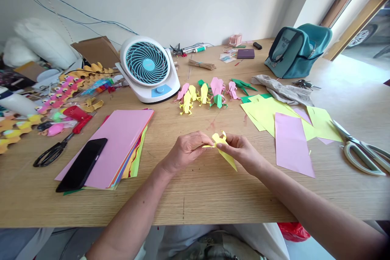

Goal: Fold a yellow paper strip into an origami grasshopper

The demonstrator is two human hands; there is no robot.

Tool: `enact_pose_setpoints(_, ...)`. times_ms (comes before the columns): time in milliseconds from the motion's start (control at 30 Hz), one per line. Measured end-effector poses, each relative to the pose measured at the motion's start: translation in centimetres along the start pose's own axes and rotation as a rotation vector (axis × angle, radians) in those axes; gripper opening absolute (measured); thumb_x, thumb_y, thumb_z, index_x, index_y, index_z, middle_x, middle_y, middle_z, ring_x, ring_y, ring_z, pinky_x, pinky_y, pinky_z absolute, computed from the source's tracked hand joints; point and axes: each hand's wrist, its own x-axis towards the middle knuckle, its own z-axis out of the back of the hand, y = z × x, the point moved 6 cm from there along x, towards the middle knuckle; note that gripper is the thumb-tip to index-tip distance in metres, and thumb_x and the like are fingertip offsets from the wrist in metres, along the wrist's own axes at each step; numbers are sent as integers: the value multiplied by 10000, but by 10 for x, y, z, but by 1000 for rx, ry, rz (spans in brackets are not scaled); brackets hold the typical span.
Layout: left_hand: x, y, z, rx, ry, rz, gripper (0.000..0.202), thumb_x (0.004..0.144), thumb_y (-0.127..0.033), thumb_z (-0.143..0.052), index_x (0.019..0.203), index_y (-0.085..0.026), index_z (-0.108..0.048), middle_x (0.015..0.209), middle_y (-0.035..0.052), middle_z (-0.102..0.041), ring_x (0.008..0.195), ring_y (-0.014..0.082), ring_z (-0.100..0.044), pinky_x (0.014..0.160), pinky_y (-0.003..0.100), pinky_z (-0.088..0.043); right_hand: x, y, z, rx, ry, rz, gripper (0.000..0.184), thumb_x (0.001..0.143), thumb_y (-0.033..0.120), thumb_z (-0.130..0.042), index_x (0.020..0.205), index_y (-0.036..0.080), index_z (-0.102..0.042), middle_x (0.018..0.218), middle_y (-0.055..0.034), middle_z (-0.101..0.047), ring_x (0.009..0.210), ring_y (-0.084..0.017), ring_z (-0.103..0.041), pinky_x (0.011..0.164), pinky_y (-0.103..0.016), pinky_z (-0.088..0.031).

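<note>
Between my two hands is a partly folded piece of yellow paper [227, 157], its long pointed end hanging down toward me. My left hand [189, 146] pinches a thin point of it on the left side. My right hand [240, 148] grips its body, thumb on top, with small folded tips sticking up above. Beyond my hands stand several folded paper frogs [217, 87] in pink, yellow and green. Fingertips of both hands hide part of the folds.
Left lies a stack of coloured paper [122, 138] with a black phone [82, 164] on it, and scissors [57, 148] beside. A white fan [148, 69] stands behind. Right are loose yellow sheets [265, 111], a pink sheet [292, 144], large scissors [362, 150] and a teal bag [297, 53].
</note>
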Motion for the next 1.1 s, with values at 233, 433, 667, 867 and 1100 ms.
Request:
enact_pose_setpoints(233,1,-1,-1,2,-8,4,167,919,-233,-598,964,-233,-759,920,74,-739,882,196,-682,821,285,-491,0,1,0,-89,11,82,351,843,546,-657,829,197,-620,736,9,-523,672,-136,-404,610,-277,-294)
enact_pose_setpoints(433,2,3,-2,-33,-74,47,103,895,-254,-656,885,-196,-740,851,62,-724,814,166,-674,771,250,-496,-1,6,0,-107,-19,85,407,812,591,-665,796,189,-607,688,20,-478,633,-125,-384,573,-265,-284)
enact_pose_setpoints(667,1,20,-12,-290,-154,212,120,845,-276,-713,843,-156,-703,811,34,-690,768,135,-649,738,234,-531,0,7,0,-96,-26,67,433,785,601,-680,818,176,-606,691,20,-473,628,-121,-373,567,-260,-282)
enact_pose_setpoints(867,0,27,-17,-467,-142,342,251,813,-385,-740,810,-135,-715,750,29,-668,697,122,-622,686,239,-529,0,7,-2,-101,-30,68,422,798,604,-664,833,187,-618,716,6,-532,647,-134,-417,589,-266,-318)
enact_pose_setpoints(1100,-4,29,-24,-565,-266,452,278,779,-390,-768,777,-138,-652,685,-8,-624,660,100,-593,662,228,-532,1,3,1,-205,-73,106,370,833,547,-638,821,180,-591,703,10,-501,641,-134,-406,589,-277,-307)
